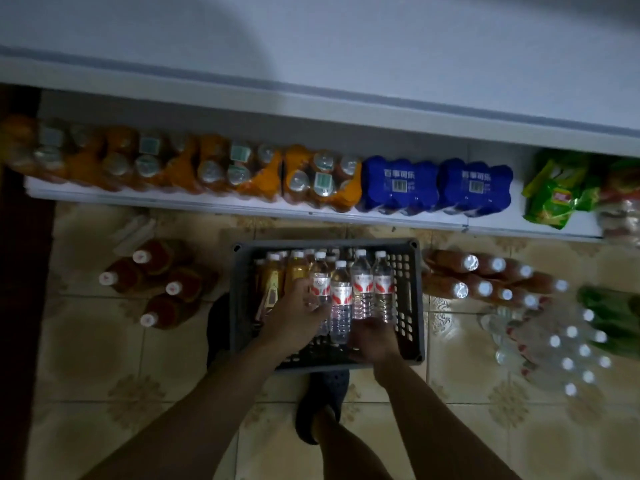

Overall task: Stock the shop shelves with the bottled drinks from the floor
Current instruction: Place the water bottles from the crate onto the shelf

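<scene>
Dim, blurry head view. Grey crate (412, 299) on the tiled floor (104, 358), just in front of the bottom shelf (242, 204). Inside: four clear water bottles (341, 299) right of centre, yellow drink bottles (296, 270) to their left. Left hand (294, 318) in the crate, fingers wrapped on the leftmost water bottle. Right hand (372, 341) low at the bottles' bases, fingers curled, probably on one; can't tell which. Shelf holds orange shrink-wrapped packs (322, 178) and two blue packs (398, 185).
</scene>
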A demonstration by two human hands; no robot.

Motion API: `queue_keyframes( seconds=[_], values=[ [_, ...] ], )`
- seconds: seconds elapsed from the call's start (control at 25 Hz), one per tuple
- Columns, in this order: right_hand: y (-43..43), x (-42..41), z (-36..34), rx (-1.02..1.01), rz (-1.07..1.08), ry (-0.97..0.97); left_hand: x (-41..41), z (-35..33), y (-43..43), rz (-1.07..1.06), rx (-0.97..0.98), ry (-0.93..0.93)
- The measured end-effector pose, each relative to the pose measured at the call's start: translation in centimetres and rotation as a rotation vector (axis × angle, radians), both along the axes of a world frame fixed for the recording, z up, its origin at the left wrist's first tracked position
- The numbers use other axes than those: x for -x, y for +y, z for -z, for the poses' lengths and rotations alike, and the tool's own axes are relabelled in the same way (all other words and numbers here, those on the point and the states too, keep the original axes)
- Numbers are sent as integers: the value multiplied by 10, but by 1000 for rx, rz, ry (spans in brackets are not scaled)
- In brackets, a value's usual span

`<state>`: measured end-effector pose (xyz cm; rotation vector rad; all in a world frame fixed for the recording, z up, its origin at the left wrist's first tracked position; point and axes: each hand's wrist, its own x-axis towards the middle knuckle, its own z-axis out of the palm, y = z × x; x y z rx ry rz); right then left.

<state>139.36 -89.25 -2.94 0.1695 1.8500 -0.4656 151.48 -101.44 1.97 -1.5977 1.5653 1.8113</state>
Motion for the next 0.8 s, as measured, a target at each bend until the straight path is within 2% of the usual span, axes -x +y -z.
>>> queue_keyframes(
  seconds=[0.12,0.32,0.52,0.68,0.8],
  values=[
    [24,7,34,-68,-117,21,15,25,25,-14,-18,-32],
    [34,42,90,-91,-155,169,52,66,42,-7,-52,-16],
    [18,53,140,-32,-354,180,54,113,38,-30,-81,-87],
    [-19,38,169,62,-320,160,48,141,16,-126,-62,-116],
    [-59,35,191,122,-588,328,46,157,-6,-136,-35,-70]
  ],
)
